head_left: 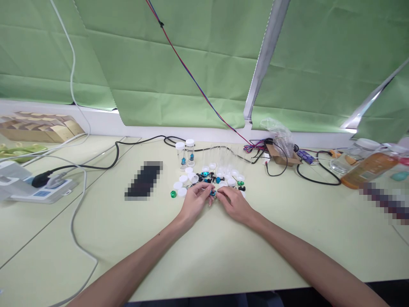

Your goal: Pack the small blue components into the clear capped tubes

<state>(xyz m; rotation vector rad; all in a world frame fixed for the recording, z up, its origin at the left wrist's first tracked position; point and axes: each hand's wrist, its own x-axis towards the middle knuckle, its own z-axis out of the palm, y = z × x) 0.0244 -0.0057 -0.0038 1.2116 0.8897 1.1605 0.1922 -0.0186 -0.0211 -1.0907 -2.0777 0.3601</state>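
My left hand [198, 198] is closed around a small blue part [212, 193], held low over the table. The fingertips of my right hand [234, 201] pinch together at the part's right side; what they grip is too small to make out. Just beyond my hands lies a loose pile of blue and black small parts [218, 179]. White round caps [178, 185] are scattered around it, with a green faceted piece [173, 194] to the left. Behind the pile stand several clear tubes [223, 157]. Two capped tubes [180, 155] at the back left hold blue pieces.
A pixelated dark object [143, 181] lies left of the parts. A power strip [41, 192] and cables occupy the far left, near a cardboard organizer [41, 127]. At the right are a small cardboard box [283, 155], a plastic bag [279, 134] and an orange bottle [364, 170].
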